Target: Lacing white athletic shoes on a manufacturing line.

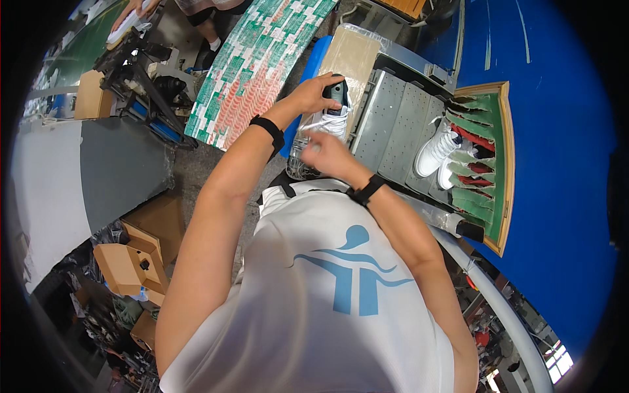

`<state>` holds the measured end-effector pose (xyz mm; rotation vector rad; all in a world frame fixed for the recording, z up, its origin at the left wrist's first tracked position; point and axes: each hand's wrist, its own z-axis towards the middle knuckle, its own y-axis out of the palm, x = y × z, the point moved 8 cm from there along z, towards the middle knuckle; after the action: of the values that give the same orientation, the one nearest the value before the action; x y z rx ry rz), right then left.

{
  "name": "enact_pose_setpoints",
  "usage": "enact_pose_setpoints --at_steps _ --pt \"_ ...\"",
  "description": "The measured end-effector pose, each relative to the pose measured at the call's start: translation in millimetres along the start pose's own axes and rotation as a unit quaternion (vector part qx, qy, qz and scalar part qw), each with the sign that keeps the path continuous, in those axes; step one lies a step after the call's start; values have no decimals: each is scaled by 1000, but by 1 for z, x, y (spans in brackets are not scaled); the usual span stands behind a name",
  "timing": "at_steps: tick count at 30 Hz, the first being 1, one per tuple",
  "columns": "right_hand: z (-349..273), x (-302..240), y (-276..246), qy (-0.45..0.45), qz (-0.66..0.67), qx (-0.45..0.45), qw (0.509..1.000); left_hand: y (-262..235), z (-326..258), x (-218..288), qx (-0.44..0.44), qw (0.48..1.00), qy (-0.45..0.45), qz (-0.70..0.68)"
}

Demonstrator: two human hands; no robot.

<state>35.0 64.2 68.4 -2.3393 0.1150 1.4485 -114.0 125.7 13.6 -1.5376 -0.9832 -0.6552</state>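
Note:
A white lace-up sneaker (pixel 335 123) with a dark lining lies on a narrow cardboard-covered bench in front of me. My left hand (pixel 313 95) grips its far, ankle end, with the fingers over the collar and the thumb at the opening. My right hand (pixel 325 154) is beside the near end of the sneaker, below the laces. Motion smears its fingers, and whether it holds a lace cannot be made out.
Right of the bench runs a perforated metal conveyor (pixel 396 118). Two white sneakers (pixel 435 149) sit by a ragged green and red strip curtain (pixel 481 190) on a blue machine (pixel 557 144). To the left are a green-white-red patterned board (pixel 262 65) and an open cardboard box (pixel 124 267). Another person stands far left.

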Motion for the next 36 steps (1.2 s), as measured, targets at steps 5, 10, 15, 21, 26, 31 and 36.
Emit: enact_pose_setpoints --at_steps 5,10,15,21,26,31,36 --pt "-62 6 -4 -79 -58 -136 986 -9 -8 -7 15 999 -3 -33" --pt "-47 27 -71 -50 -37 132 989 9 -7 -5 32 998 -40 -45" --pt "-47 19 -73 -138 -322 205 914 9 -8 5 52 997 -33 -48" --pt "-146 13 -59 -31 -168 88 981 6 -9 -2 84 990 -15 -114" --pt "-89 26 -84 -94 -104 205 969 7 -8 8 83 994 -31 -69" --pt "-44 38 -78 -72 -130 196 969 12 -9 3 73 993 -36 -89" --pt "-45 44 -74 -78 -60 192 976 12 -8 -2 82 991 -34 -104"
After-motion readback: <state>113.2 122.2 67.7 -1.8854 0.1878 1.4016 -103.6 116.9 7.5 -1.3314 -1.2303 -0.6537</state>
